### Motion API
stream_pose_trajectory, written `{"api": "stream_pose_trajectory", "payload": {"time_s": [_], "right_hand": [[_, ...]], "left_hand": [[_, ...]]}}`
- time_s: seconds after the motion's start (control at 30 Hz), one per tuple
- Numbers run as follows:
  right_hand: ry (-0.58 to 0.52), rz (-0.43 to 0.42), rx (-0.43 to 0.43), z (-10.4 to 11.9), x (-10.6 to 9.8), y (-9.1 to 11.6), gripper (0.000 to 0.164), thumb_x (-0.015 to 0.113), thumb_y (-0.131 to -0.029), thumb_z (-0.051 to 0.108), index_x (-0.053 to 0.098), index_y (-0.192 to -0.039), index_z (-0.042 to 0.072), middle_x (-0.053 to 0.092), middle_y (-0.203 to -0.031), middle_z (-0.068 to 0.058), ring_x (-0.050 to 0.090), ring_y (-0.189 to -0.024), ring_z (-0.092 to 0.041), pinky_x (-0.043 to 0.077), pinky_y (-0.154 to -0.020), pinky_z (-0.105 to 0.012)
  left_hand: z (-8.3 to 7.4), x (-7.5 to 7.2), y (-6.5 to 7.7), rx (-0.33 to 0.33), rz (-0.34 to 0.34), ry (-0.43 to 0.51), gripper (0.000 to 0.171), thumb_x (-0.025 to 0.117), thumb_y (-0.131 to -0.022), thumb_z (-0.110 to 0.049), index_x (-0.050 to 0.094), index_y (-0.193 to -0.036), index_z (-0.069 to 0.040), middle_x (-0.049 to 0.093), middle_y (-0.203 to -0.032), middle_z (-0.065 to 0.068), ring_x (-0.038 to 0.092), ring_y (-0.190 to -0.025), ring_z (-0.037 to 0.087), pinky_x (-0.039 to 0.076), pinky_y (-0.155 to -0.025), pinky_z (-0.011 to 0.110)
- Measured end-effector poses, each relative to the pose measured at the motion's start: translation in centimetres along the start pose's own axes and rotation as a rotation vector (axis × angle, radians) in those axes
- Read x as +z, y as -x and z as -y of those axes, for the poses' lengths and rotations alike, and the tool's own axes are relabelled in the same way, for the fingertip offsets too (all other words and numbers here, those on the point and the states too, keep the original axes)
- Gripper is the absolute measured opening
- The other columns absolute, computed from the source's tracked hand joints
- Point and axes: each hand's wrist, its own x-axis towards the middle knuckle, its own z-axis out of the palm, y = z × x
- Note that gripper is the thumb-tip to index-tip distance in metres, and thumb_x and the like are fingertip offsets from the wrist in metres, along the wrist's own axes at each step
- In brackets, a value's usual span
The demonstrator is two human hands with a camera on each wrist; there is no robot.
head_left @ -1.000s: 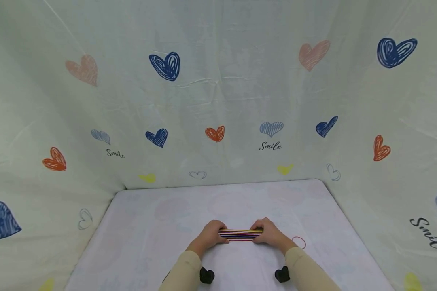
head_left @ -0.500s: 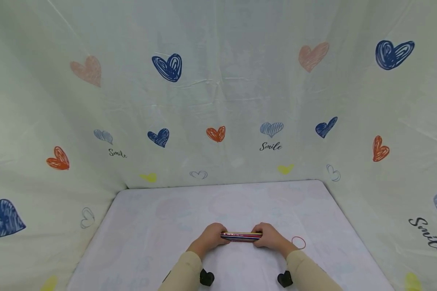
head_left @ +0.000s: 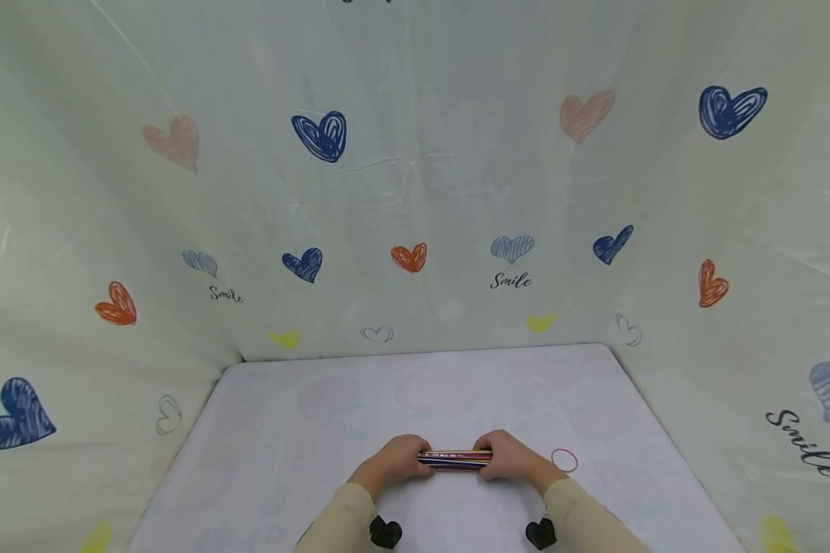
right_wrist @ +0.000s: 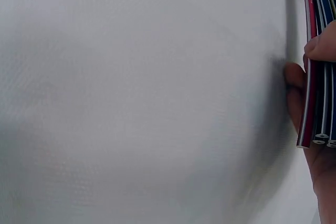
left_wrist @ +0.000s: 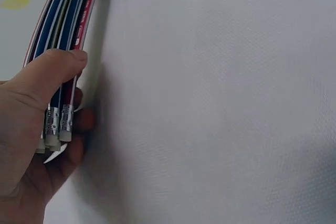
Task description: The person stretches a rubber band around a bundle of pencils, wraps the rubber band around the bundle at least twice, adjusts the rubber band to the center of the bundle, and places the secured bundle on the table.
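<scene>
Sleeves (head_left: 342,516): plain beige cloth, lying on the near side of the grip, one behind each hand.
Left hand (head_left: 393,463): clamping the left end; its thumb (left_wrist: 50,74) is crossing the bundle while the other fingers are curling round beneath.
Right hand (head_left: 510,458): clamping the other end the same way, its thumb (right_wrist: 323,45) lying over the pencils.
Pencils (head_left: 454,459): stretching between the two hands as one tight bundle, its middle showing bare; whether it is touching the table, I cannot tell.
Look: the long, slim shafts are showing dark blue and red with silvery-white stripes and a touch of yellow; a red one is carrying pale lettering.
Ends: shiny metal ferrules (left_wrist: 52,119) and pale, blunt erasers (left_wrist: 65,136) are sitting inside the left grip; flat, blunt tips (right_wrist: 303,146) are showing at the right one.
Axis: running left to right, almost level, the eraser ends pointing left.
Loop (head_left: 577,464): thin, red, nearly round, lying just right of the right grip.
Table (head_left: 318,430): spreading around and beyond the grip, whitish, finely textured, round-cornered.
Curtain (head_left: 415,192): hanging far beyond, pale, softly creased, showing printed hearts (head_left: 409,257).
</scene>
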Motion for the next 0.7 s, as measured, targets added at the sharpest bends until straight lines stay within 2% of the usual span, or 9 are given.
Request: {"api": "stream_pose_trajectory", "payload": {"time_s": [0.1,0.27,0.47,0.7], "right_hand": [[-0.011,0.015,-0.005,0.5,-0.3,0.1,0.027,0.074,-0.064,0.008,0.069,-0.090,0.012,0.058,-0.078,0.009,0.050,-0.069,-0.009,0.044,-0.062,-0.028],[-0.088,0.036,0.024,1.5,-1.2,0.5,0.027,0.073,-0.067,0.005,0.068,-0.092,0.012,0.059,-0.081,0.003,0.055,-0.061,-0.012,0.047,-0.052,-0.030],[-0.174,0.053,0.007,2.7,-2.3,0.8,0.026,0.073,-0.070,0.006,0.067,-0.095,0.013,0.060,-0.082,0.001,0.054,-0.057,-0.013,0.045,-0.047,-0.029],[-0.295,0.090,-0.047,4.4,-3.8,1.7,0.032,0.077,-0.074,0.014,0.068,-0.104,0.015,0.062,-0.082,-0.001,0.050,-0.053,-0.012,0.043,-0.044,-0.028]], "left_hand": [[0.0,-0.5,0.4,0.001,0.043,0.080,0.018,0.078,-0.082,-0.023,0.069,-0.089,-0.009,0.055,-0.072,-0.010,0.048,-0.066,0.007,0.044,-0.069,0.027],[-0.5,-1.4,0.8,0.002,0.083,0.161,0.015,0.078,-0.083,-0.018,0.067,-0.090,-0.009,0.056,-0.072,-0.009,0.050,-0.063,0.006,0.044,-0.062,0.025],[-1.6,-3.1,1.3,0.015,0.073,0.139,0.018,0.080,-0.081,-0.015,0.068,-0.093,-0.010,0.057,-0.075,-0.010,0.051,-0.066,0.006,0.045,-0.065,0.025],[-3.0,-5.6,2.4,0.035,0.121,0.122,0.017,0.081,-0.080,-0.017,0.067,-0.090,-0.014,0.058,-0.070,-0.009,0.055,-0.058,0.007,0.046,-0.057,0.024]]}}
